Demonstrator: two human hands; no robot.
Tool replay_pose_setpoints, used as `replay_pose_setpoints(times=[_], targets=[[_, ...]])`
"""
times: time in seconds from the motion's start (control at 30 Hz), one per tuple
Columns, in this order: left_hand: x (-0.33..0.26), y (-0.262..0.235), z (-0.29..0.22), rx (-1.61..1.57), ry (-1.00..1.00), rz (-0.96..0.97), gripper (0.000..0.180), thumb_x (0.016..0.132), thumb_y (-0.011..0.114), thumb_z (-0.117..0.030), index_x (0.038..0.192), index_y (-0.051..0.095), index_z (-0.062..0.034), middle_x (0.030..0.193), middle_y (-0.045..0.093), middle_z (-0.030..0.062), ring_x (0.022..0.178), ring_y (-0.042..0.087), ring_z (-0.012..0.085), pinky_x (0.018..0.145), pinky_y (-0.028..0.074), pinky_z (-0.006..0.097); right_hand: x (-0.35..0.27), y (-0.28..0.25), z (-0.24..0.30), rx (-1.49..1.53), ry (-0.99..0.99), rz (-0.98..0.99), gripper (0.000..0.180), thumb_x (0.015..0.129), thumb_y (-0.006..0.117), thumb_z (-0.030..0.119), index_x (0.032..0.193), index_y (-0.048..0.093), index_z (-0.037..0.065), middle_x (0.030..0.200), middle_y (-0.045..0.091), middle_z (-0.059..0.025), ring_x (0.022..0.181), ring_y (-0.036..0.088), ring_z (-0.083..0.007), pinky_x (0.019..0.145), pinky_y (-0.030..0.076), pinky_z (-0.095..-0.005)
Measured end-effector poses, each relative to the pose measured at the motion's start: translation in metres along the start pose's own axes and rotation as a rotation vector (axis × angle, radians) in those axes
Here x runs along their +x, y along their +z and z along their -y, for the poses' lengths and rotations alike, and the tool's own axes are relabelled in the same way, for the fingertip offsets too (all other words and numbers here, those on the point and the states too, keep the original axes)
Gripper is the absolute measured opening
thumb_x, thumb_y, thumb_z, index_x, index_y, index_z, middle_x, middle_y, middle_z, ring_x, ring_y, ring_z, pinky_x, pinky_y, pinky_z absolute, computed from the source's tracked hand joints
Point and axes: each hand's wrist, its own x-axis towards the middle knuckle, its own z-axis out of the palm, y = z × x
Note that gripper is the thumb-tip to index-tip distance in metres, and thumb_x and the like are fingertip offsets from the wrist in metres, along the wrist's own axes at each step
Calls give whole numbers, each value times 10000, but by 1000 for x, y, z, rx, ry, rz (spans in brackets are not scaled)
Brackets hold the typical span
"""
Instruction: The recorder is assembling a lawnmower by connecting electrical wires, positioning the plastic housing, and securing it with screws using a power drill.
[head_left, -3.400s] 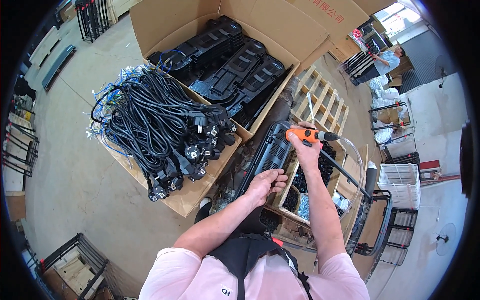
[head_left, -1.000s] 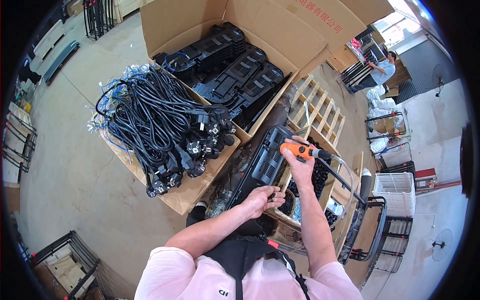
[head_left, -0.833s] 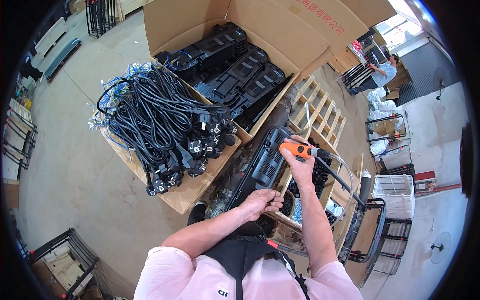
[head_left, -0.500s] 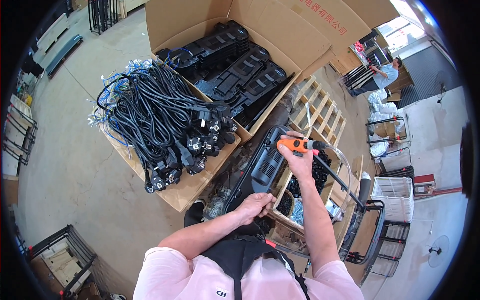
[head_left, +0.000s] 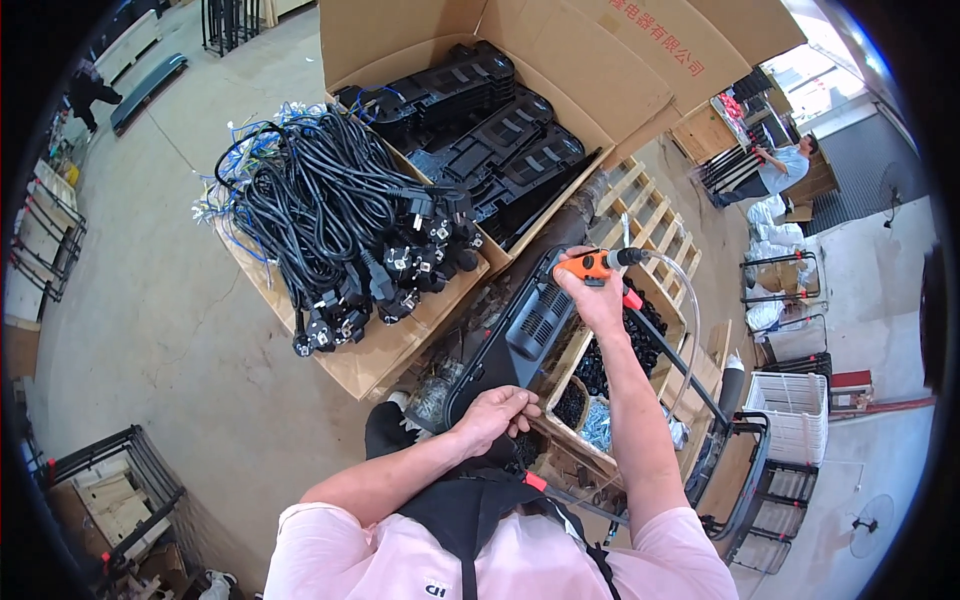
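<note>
My right hand grips an orange power screwdriver with a clear hose running from it, held over the far end of a long black plastic panel. My left hand closes on the near edge of that panel, close to my body. The panel lies tilted across a wooden tray that holds small black parts and pale screws. My forearms come in from the lower edge.
A big cardboard box holds stacked black panels. A heap of black power cords lies on a cardboard sheet to the left. A wooden pallet, metal racks, a white crate and a distant person are around.
My right hand with the screwdriver has shifted slightly along the panel's far end. My left hand stays on the near edge.
</note>
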Motion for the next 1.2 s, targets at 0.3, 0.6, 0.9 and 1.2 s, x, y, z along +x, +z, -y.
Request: replay_pose_setpoints(times=[0.3, 0.6, 0.9, 1.2], targets=[[-16, -10, 28, -150, 71, -6, 269, 1115, 587, -267, 1234, 693, -51, 968, 702, 8, 818, 663, 91, 708, 546, 246, -65, -18, 17, 365, -27, -116, 504, 870, 802, 25, 1335, 614, -24, 1219, 744, -148, 1120, 701, -201, 1023, 559, -348], [-9, -10, 30, -445, 84, -151, 232, 1087, 630, -329, 1085, 667, -100, 870, 669, -16, 759, 631, 119, 689, 531, 266, -186, -42, 26, 491, 89, 25, 540, 886, 780, 60, 1368, 554, -28, 1272, 716, -201, 1170, 691, -259, 1075, 527, -412], [-5, 4, 32, -626, 139, -181, 256, 1095, 611, -364, 1080, 668, -115, 844, 617, -28, 746, 578, 121, 666, 468, 256, -219, -39, 19, 460, 109, 64, 558, 876, 802, 66, 1366, 549, -20, 1276, 719, -197, 1184, 687, -251, 1068, 535, -406], [-7, 9, 32, -686, 196, -195, 244, 1102, 600, -352, 1102, 665, -117, 848, 585, -42, 755, 537, 115, 695, 453, 264, -225, -25, 24, 473, 91, 29, 540, 901, 789, 30, 1378, 542, -22, 1284, 716, -199, 1201, 679, -250, 1085, 530, -406]])
